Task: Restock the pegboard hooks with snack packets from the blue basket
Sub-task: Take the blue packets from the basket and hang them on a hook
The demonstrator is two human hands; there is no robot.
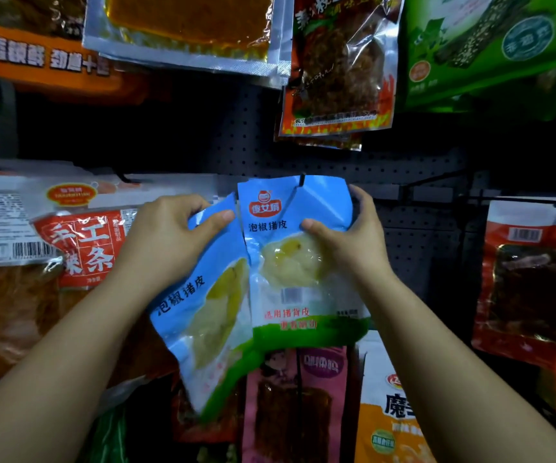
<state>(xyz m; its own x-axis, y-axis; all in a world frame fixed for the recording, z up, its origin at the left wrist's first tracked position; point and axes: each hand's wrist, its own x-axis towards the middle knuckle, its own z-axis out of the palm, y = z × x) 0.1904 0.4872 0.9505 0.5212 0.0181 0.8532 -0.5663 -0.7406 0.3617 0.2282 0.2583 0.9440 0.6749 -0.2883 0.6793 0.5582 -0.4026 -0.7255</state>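
Right now your right hand (347,242) grips the upper part of a light-blue plastic snack packet with a green lower band (298,262), its top edge at a dark metal hook (300,180) on the black perforated pegboard (236,142). Your left hand (169,242) pinches a second matching blue packet (209,309), tilted, just beside and touching the first.

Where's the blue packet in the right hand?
Centre of the head view: the upright blue packet at a black hook, right of a tilted twin, above a pink packet.
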